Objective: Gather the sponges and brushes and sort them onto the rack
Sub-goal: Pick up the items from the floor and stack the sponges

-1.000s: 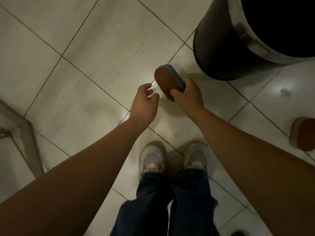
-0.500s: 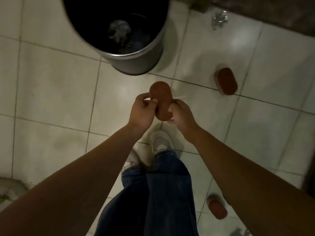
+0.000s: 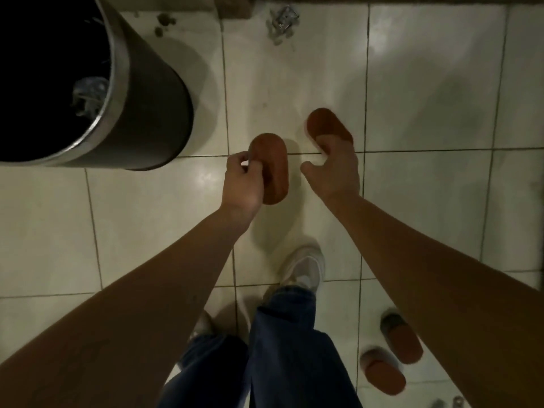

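Note:
My left hand [image 3: 242, 184] grips an oval brown sponge [image 3: 272, 167] by its left edge, above the tiled floor. My right hand [image 3: 335, 169] is spread open and reaches down over a second brown sponge [image 3: 325, 122] that lies on the floor; its fingertips are at the sponge's near end, contact unclear. Two more brown sponges lie on the floor at the lower right, one [image 3: 403, 338] partly hidden behind my right forearm, the other [image 3: 382, 369] just below it. No rack is in view.
A tall black bin [image 3: 153, 107] with a metal rim stands at the upper left, with crumpled plastic inside. Small metal debris [image 3: 282, 19] lies near the far wall. My feet and jeans [image 3: 282, 343] fill the lower middle.
The sponge passed from my right hand through both hands to my left hand alone. My right hand let go and moved right, down over the sponge on the floor. The view swung right.

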`<state>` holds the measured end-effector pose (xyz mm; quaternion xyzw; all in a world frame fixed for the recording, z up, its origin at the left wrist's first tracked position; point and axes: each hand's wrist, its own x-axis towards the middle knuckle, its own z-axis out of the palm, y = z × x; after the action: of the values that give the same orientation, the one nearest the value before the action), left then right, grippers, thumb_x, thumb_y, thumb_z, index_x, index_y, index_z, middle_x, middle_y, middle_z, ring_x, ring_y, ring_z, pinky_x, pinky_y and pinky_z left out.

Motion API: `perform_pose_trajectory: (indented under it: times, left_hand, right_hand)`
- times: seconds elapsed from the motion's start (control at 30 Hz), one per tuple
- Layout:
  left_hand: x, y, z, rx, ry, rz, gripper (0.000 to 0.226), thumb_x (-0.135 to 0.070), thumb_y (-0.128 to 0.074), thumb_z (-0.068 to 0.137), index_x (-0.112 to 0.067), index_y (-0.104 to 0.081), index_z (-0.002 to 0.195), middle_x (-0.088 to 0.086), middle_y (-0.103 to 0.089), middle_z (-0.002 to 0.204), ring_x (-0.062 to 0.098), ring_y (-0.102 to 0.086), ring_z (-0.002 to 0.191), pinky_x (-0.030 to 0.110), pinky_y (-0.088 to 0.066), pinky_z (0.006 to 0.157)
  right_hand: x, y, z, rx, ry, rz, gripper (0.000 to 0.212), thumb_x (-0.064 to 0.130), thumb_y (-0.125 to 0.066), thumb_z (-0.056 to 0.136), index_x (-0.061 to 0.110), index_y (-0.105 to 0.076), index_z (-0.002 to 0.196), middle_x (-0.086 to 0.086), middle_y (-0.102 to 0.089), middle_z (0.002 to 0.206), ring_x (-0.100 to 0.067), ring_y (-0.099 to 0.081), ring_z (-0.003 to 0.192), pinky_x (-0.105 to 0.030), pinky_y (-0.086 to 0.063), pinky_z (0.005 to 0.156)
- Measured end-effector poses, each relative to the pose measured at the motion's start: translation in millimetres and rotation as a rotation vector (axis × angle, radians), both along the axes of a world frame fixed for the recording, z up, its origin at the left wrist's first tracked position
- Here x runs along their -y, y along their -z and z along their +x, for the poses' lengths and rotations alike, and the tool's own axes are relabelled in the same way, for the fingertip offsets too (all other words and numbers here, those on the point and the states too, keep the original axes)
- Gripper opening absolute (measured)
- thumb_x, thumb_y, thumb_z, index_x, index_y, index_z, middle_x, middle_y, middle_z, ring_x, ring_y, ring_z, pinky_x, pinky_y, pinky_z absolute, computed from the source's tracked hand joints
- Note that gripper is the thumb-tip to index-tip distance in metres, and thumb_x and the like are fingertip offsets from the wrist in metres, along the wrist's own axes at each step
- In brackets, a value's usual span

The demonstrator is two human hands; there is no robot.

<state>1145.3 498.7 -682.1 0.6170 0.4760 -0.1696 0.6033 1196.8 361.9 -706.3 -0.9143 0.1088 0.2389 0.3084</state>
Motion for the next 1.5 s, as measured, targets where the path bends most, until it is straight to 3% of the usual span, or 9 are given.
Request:
perform_pose_trajectory:
  times: [0.23, 0.3, 0.4, 0.53, 0.73, 0.93, 1.13, 1.4, 1.5]
  left_hand:
    - [9, 49, 12, 0.049, 0.081, 0.102, 0.021, -0.022, -0.044, 0.098, -0.02, -0.047, 0.119, -0.012, -0.054, 0.091, -0.001, -0.054, 0.079, 0.001, -0.04, 0.049]
    - [11, 56, 11, 0.052, 0.098, 0.115, 0.018, -0.021, -0.044, 0.098, -0.022, -0.047, 0.115, -0.013, -0.054, 0.09, -0.001, -0.053, 0.078, 0.0, -0.039, 0.048]
    - [16, 55, 7, 0.033, 0.106, 0.119, 0.016, -0.02, -0.042, 0.098, -0.023, -0.045, 0.114, -0.012, -0.053, 0.089, -0.001, -0.052, 0.077, 0.0, -0.038, 0.047]
    - [20, 31, 1, -0.005, 0.062, 0.137, 0.014, -0.02, -0.039, 0.099, -0.024, -0.044, 0.111, -0.013, -0.051, 0.089, -0.001, -0.05, 0.079, 0.01, -0.043, 0.059]
    - [30, -46, 0, -0.065, 0.067, 0.199, 0.02, -0.026, -0.034, 0.1, -0.02, -0.044, 0.117, -0.01, -0.05, 0.09, 0.012, -0.05, 0.085, 0.026, -0.04, 0.077]
    - [48, -165, 13, -0.082, 0.151, 0.204, 0.021, -0.036, -0.037, 0.099, -0.02, -0.041, 0.112, -0.01, -0.047, 0.088, 0.005, -0.048, 0.079, 0.021, -0.037, 0.06]
    - [70, -298, 28, -0.042, 0.282, 0.154, 0.06, -0.065, -0.065, 0.071, -0.024, -0.039, 0.107, -0.009, -0.051, 0.098, 0.006, -0.055, 0.088, 0.024, -0.047, 0.069]
    - [97, -465, 48, -0.003, 0.401, 0.109, 0.086, -0.055, -0.084, 0.049, -0.013, -0.048, 0.115, 0.004, -0.059, 0.11, 0.014, -0.063, 0.092, 0.028, -0.055, 0.074]
    - [110, -519, 57, 0.034, 0.471, 0.131, 0.08, -0.058, -0.081, 0.052, -0.013, -0.048, 0.109, 0.004, -0.057, 0.111, 0.015, -0.06, 0.089, 0.021, -0.048, 0.061]
  right_hand:
    - [11, 67, 35, -0.016, -0.285, -0.293, 0.083, 0.032, -0.066, 0.087, 0.029, -0.016, 0.154, -0.012, -0.009, 0.161, -0.034, -0.003, 0.149, -0.052, -0.012, 0.12]
    - [14, 76, 32, 0.021, -0.322, -0.307, 0.085, 0.025, -0.062, 0.088, 0.032, -0.009, 0.154, -0.014, -0.012, 0.159, -0.036, -0.012, 0.146, -0.053, -0.017, 0.118]
    - [19, 77, 21, 0.074, -0.317, -0.253, 0.083, 0.024, -0.06, 0.089, 0.033, -0.009, 0.154, -0.017, -0.022, 0.151, -0.035, -0.031, 0.133, -0.049, -0.039, 0.106]
    - [19, 47, -7, 0.057, -0.239, -0.09, 0.081, 0.029, -0.06, 0.089, 0.03, -0.012, 0.155, -0.019, -0.025, 0.144, -0.036, -0.035, 0.128, -0.045, -0.043, 0.101]
    - [29, -45, -36, 0.044, -0.124, 0.013, 0.08, 0.026, -0.061, 0.086, 0.029, -0.019, 0.154, -0.015, -0.025, 0.141, -0.029, -0.045, 0.116, -0.032, -0.046, 0.095]
    - [43, -172, -46, 0.054, -0.001, 0.039, 0.079, 0.027, -0.063, 0.085, 0.028, -0.022, 0.153, -0.011, -0.026, 0.138, -0.024, -0.048, 0.109, -0.026, -0.045, 0.087]
    - [58, -311, -39, 0.146, 0.067, 0.037, 0.075, 0.026, -0.067, 0.082, 0.026, -0.034, 0.149, -0.012, -0.032, 0.136, -0.025, -0.049, 0.108, -0.031, -0.052, 0.087]
    - [83, -491, -33, 0.195, 0.187, 0.005, 0.068, 0.034, -0.065, 0.087, 0.026, -0.036, 0.148, -0.01, -0.031, 0.138, -0.028, -0.048, 0.115, -0.037, -0.051, 0.094]
    - [95, -544, -29, 0.187, 0.213, -0.026, 0.069, 0.035, -0.065, 0.086, 0.03, -0.035, 0.148, -0.008, -0.029, 0.138, -0.027, -0.047, 0.116, -0.038, -0.05, 0.095]
